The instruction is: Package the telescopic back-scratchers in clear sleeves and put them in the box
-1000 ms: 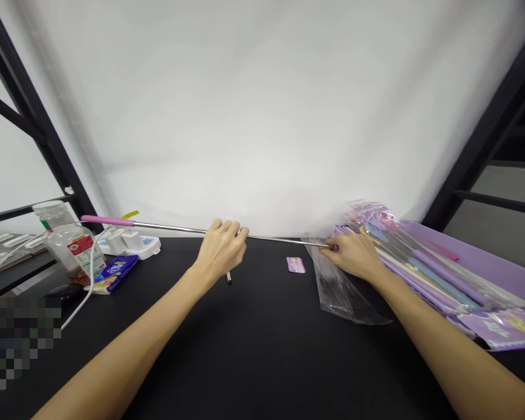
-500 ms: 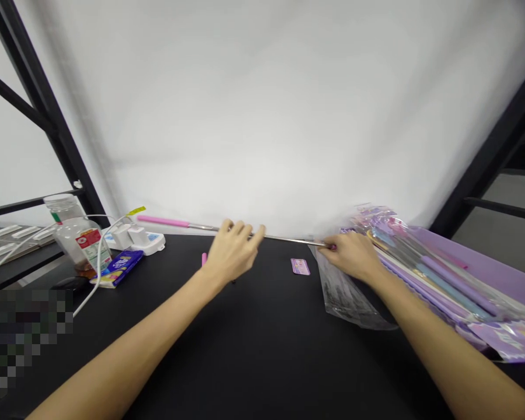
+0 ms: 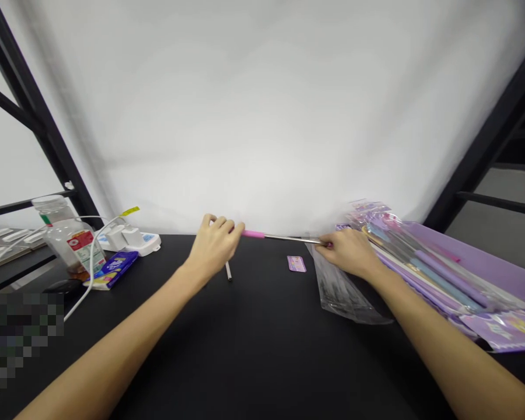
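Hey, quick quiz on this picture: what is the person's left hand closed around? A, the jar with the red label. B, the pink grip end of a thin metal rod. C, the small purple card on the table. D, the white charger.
B: the left hand wraps the pink grip of the metal rod, whose other end the right hand pinches beside a clear plastic sleeve.

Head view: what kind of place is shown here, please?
Probably a packing workbench: a black table before a white backdrop, a stack of purple stationery packs on the right, and both hands, left hand and right hand, holding a telescopic rod.
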`<state>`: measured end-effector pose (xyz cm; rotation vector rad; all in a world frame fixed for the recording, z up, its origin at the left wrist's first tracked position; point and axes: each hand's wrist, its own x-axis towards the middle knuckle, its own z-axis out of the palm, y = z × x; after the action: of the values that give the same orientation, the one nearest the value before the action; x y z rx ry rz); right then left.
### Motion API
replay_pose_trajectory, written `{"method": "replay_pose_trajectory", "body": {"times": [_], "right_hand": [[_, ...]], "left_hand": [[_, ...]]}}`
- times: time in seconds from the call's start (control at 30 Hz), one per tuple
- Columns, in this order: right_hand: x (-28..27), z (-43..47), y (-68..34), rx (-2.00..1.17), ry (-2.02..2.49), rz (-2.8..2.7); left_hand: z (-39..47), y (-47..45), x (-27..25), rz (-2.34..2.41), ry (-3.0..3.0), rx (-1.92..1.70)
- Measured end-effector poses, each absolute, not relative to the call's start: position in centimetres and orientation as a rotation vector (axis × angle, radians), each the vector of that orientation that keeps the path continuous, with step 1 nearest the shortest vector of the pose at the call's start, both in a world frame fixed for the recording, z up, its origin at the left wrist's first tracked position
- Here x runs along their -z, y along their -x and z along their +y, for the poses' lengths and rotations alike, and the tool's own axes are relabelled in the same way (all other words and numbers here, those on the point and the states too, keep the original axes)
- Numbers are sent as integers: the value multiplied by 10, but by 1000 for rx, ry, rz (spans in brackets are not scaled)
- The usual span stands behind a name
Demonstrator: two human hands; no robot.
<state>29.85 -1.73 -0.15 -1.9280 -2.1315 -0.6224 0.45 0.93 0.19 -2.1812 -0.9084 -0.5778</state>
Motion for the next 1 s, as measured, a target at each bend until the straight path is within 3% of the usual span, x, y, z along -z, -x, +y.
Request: {"method": "replay_pose_trajectory", "body": {"times": [0.23, 0.4, 0.63, 0.77, 0.87, 1.0], "right_hand": [[2, -21, -288, 609, 1907, -2278], [1, -28, -258, 540, 1820, -2294], [-6, -29, -293, 136, 1503, -2159], [-10, -28, -317, 90, 1989, -1806], [-6, -27, -319, -165, 2416, -1815], [5, -22, -316, -512, 2424, -1869]], "left_hand": [[13, -21, 17, -732, 2498, 371], [-2, -38, 24, -656, 2555, 535], [-5, -37, 20, -830, 2509, 506], [-4, -36, 20, -1158, 2483, 540], [-5, -34, 21, -1215, 2555, 544], [-8, -32, 20, -1248, 2632, 561]]}}
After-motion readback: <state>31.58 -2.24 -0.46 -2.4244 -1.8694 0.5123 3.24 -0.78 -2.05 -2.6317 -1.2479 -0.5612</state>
